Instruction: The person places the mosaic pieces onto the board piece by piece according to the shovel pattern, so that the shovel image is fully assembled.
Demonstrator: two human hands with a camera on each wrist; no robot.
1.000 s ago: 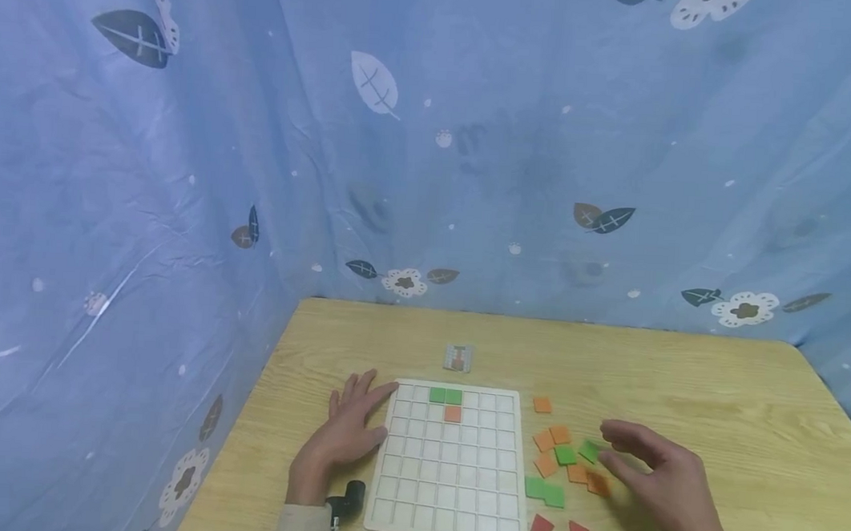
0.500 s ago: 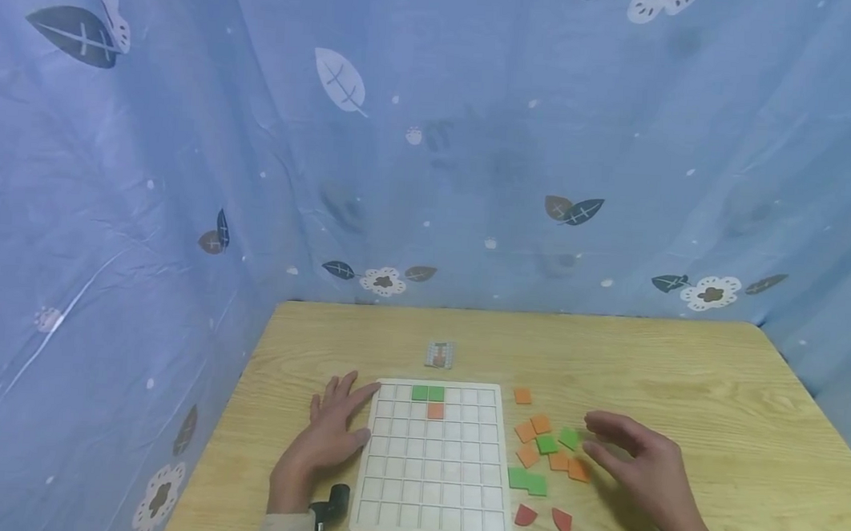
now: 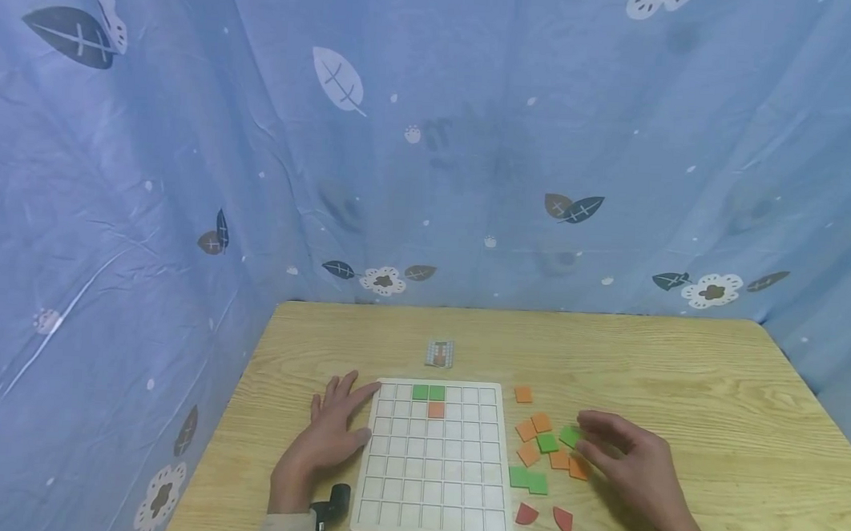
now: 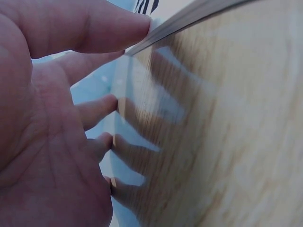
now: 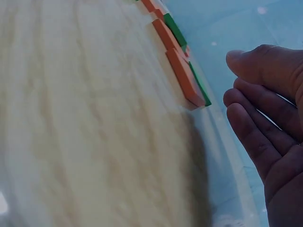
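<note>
A white gridded board (image 3: 432, 470) lies flat on the table. Near its far edge, two green square tiles (image 3: 429, 392) sit side by side in cells, with a salmon tile (image 3: 435, 410) below the right one. My left hand (image 3: 326, 437) rests at the board's left edge, fingers spread, thumb touching the side in the left wrist view. Over the loose pieces hovers my right hand (image 3: 628, 456), thumb and fingers parted and holding nothing. Its fingertips are right beside a green tile (image 3: 570, 436). Orange tiles (image 5: 184, 80) lie below that hand's fingers in the right wrist view.
Several loose orange (image 3: 529, 454) and green tiles (image 3: 519, 476) lie right of the board. Two red quarter-round pieces (image 3: 562, 520) are nearer the front. A small patterned card (image 3: 438, 354) lies beyond the board. A blue curtain (image 3: 473, 180) hangs behind and left of the table.
The head view has turned slightly right. My right hand has moved a little left, its fingertips now closer to the green tile. My left hand stays at the board's edge.
</note>
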